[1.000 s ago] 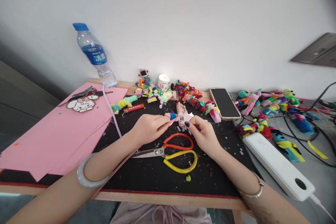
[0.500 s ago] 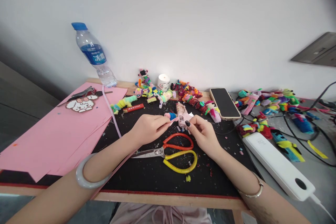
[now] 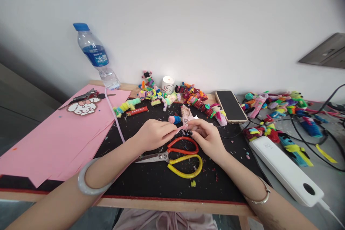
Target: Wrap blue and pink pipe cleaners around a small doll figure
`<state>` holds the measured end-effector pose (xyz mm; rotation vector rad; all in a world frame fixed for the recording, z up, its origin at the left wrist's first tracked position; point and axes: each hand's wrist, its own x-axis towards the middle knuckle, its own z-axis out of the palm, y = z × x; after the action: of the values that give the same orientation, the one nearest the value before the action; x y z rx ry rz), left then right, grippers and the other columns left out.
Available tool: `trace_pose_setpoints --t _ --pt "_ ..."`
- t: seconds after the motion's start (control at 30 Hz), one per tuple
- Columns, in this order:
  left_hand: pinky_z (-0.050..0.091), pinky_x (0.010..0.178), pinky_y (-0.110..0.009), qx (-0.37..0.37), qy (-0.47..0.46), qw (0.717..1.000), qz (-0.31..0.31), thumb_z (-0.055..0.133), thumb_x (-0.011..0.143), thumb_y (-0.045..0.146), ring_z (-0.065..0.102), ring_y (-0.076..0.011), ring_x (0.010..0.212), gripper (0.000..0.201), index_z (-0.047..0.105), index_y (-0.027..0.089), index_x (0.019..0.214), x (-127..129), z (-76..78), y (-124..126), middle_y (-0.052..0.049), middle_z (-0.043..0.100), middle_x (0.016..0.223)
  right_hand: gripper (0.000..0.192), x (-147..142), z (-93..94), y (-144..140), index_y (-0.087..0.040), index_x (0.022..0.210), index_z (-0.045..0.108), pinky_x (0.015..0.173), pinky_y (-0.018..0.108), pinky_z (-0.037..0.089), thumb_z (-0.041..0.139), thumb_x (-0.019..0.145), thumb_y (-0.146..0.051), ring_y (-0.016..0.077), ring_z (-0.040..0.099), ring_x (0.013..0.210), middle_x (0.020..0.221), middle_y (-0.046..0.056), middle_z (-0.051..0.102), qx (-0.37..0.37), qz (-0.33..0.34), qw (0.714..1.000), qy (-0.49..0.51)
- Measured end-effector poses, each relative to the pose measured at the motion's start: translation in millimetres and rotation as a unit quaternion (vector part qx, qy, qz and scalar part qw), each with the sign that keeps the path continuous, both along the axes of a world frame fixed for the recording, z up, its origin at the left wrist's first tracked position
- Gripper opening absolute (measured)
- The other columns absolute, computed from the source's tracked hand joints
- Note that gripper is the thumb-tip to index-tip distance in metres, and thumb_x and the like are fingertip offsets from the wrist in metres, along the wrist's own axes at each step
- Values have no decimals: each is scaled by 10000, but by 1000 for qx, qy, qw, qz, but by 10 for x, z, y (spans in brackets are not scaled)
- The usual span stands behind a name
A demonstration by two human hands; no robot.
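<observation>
Two hands: meet over the middle of the black mat (image 3: 151,176), fingertips touching each other.
Pink paper (image 3: 54,133): sheets cover the mat's left part, same place as a second ago.
Left hand (image 3: 153,134): knuckles up, fingers curled shut, pinching the left end of the pink strip (image 3: 183,127); forearm with a pale bangle (image 3: 90,181) runs in from the lower left.
Right hand (image 3: 206,136): has dropped and closed in since half a second ago; fingers now bent over the strip's right end and gripping it, dark nails pointing down.
Scissors (image 3: 178,154): red and yellow handles, lying flat just below both hands, unmoved.
Small pink figure (image 3: 185,114): on the mat just behind the fingertips; earlier the right fingers were up beside it.
Pink strip: held between both hands, just above the scissors' red handle.
</observation>
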<state>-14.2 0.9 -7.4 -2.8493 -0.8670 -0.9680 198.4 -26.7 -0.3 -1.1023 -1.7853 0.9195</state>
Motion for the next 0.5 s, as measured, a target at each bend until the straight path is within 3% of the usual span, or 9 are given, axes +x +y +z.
trace_pose_setpoints --t 0.17,0.5 --pt "374 537 -228 4 24 1000 -6 464 882 242 588 -95 560 185 619 176 805 0 10 -5 13 652 653 252 -10 19 -10 -202 1044 615 626 255 509 483 836 -151 149 609 762 922 53 657 14 27 998 -55" --pt "358 544 -241 9 32 999 -8 451 891 257 583 -96 570 199 620 182 816 -5 -1 -12 12 646 655 231 -16 45 13 -200 1020 625 719 274 525 479 846 -156 169 632 878 977 52 676 -15 39 998 -54"
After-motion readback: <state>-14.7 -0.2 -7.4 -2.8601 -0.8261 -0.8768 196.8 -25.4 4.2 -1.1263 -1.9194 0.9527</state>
